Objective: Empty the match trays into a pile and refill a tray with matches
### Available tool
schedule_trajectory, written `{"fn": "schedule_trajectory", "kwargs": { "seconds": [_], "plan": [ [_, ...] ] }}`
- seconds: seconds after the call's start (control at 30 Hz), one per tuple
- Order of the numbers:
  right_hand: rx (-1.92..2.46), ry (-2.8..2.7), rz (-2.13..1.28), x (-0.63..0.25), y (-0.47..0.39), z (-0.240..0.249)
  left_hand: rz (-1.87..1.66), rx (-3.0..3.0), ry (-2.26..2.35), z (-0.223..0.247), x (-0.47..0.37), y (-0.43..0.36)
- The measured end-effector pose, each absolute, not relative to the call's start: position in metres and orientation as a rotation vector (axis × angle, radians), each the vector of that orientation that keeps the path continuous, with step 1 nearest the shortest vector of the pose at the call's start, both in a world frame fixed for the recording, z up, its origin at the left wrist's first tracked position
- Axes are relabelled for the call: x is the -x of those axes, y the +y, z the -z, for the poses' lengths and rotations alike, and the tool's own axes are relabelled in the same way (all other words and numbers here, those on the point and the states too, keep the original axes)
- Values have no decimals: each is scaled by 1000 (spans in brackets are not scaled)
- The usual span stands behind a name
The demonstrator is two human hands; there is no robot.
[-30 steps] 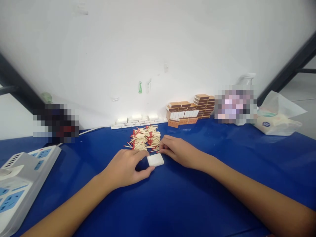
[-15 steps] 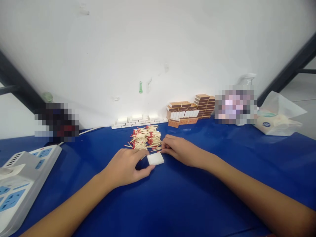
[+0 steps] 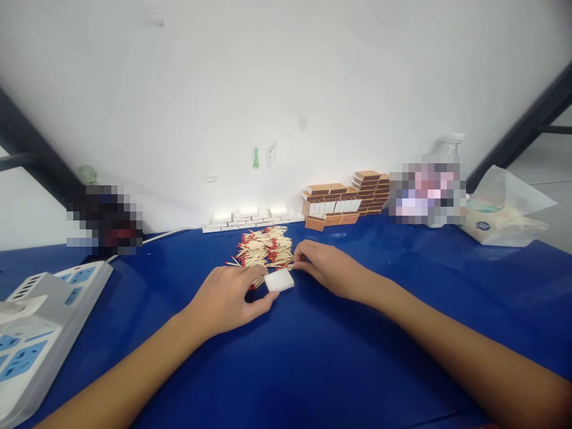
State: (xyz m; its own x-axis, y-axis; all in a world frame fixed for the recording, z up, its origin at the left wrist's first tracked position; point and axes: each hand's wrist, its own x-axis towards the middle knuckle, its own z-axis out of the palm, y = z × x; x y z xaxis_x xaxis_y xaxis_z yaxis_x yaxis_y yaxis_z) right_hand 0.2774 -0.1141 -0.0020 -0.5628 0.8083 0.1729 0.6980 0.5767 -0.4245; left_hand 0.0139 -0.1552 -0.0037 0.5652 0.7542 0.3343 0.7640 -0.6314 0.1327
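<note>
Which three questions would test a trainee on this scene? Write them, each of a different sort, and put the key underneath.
1. What does the left hand hold: (a) a power strip, (b) a small white box, (c) a pack of tissues?
2. True or false: as pictured, the pile of matches lies to the right of the brown boxes.
3. Fill in: the tabletop is ____ in colour.

Key: 1 b; 2 false, the pile lies to their left; 3 blue.

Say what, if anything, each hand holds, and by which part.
The left hand holds the white matchbox tray near its left end, between thumb and fingers. Whether the right hand holds anything cannot be told.
</note>
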Motion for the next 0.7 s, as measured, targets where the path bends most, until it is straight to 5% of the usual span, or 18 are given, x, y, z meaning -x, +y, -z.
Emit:
{"fn": "schedule_trajectory", "kwargs": {
  "seconds": [0.7],
  "plan": [
    [943, -2228, -704, -265, -128, -9, 588, 2763, -1283, 4, -15, -156]
  ]
}}
